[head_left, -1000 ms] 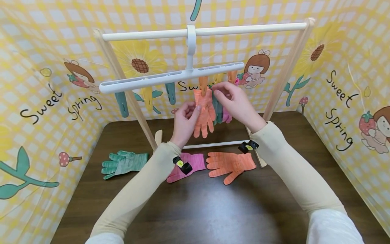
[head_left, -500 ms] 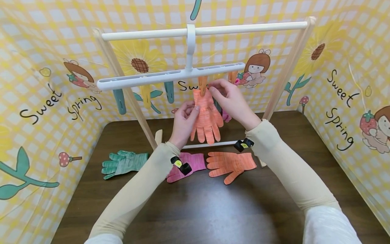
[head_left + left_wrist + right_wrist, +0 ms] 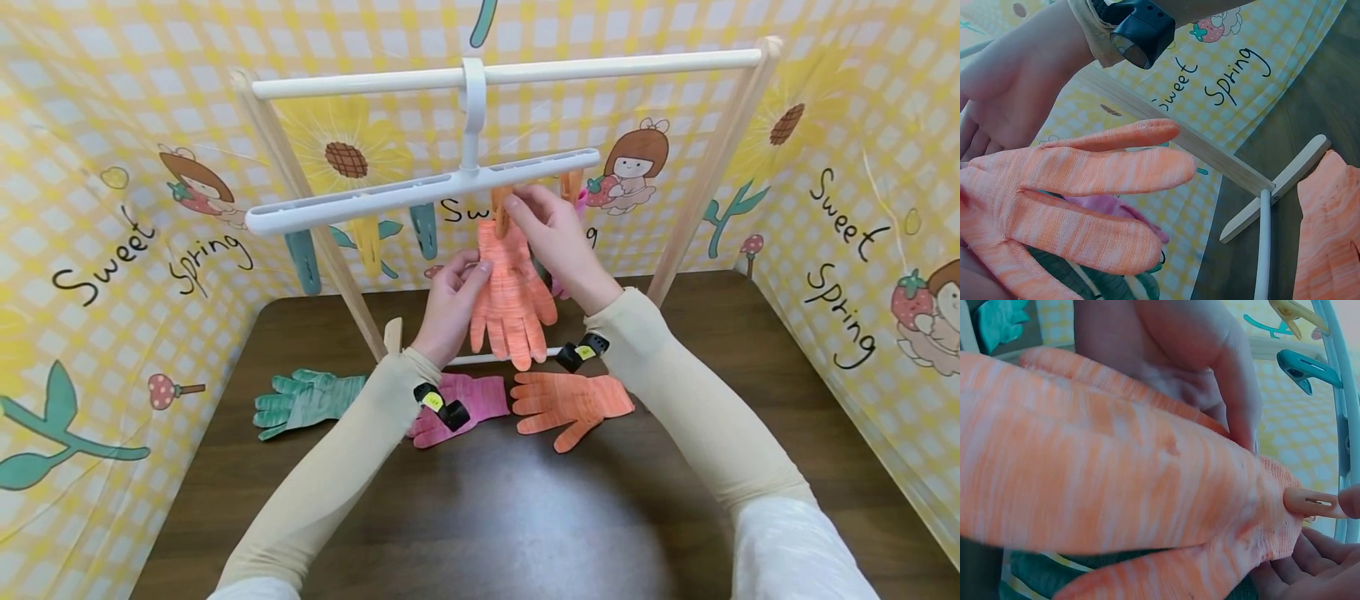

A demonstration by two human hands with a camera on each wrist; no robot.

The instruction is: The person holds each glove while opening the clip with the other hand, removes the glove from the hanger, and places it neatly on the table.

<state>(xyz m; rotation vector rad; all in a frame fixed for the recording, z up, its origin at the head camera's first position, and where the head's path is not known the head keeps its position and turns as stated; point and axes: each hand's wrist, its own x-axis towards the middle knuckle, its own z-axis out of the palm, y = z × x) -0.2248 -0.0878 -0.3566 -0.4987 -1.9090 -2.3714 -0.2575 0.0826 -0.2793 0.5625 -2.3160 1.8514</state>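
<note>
Nearest: beige sleeves [image 3: 330,483] on both forearms, reaching over dark brown worktop [image 3: 420,517]; black wrist camera [image 3: 453,414] strapped at each wrist. Three gloves lie flat on the worktop, left to right: green glove [image 3: 315,400], pink glove [image 3: 480,396] partly under the left forearm in view, flat orange glove [image 3: 570,406].

Above and beyond them: left hand [image 3: 447,307], grip narrow, pinching the edge of hanging orange glove [image 3: 512,283] near the cuff. Right hand [image 3: 558,237], grip narrow, thumb on the end of orange clip [image 3: 1304,501], fingers behind the cuff. The glove hangs fingers down, its cuff in that clip, under white hanger [image 3: 360,200].

Left of it on the hanger: first teal clip [image 3: 303,260], yellow clip [image 3: 367,244], second teal clip [image 3: 424,231]. Right of it: another orange clip [image 3: 566,187]. Behind the hanging glove: green hanging glove [image 3: 1110,282] and pink hanging glove [image 3: 1113,207], mostly hidden.

Hanger hooks over white rail [image 3: 637,68] of wooden rack [image 3: 342,283]. Farthest: yellow checked backdrop [image 3: 135,100], "Sweet Spring" print.
</note>
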